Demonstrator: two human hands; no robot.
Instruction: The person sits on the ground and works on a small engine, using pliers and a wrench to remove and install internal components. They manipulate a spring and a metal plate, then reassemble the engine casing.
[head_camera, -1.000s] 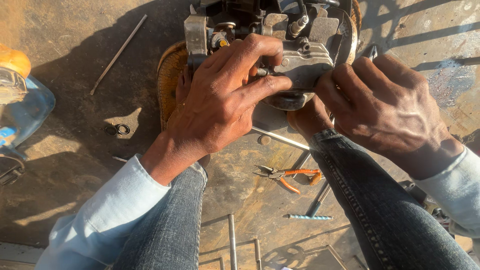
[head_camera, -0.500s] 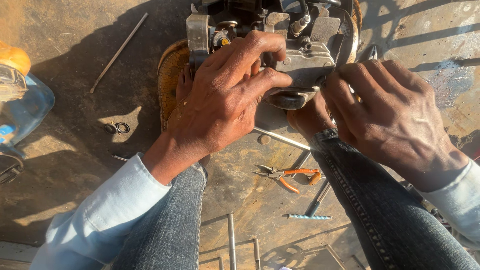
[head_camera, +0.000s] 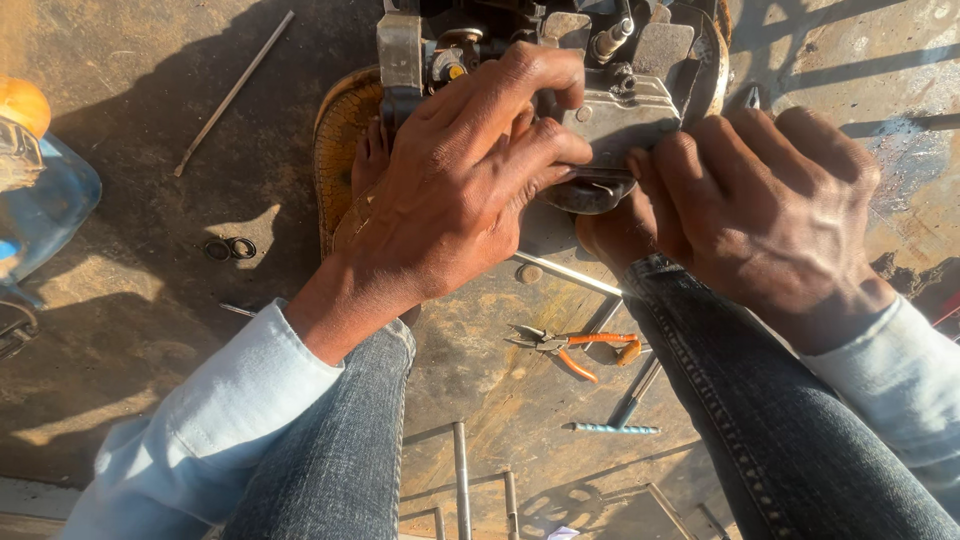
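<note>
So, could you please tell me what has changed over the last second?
The right hand slid slightly lower and closer along the grey metal engine part. The left hand stayed clamped over it, and the orange-handled pliers lie unmoved on the ground.

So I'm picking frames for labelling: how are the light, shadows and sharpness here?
Head view: hard low sun, warm cast; left hand and right hand brightly lit and sharp on the grey engine part; deep shadow over the ground at left; orange-handled pliers readable; the blue container at the left edge looks soft.
</note>
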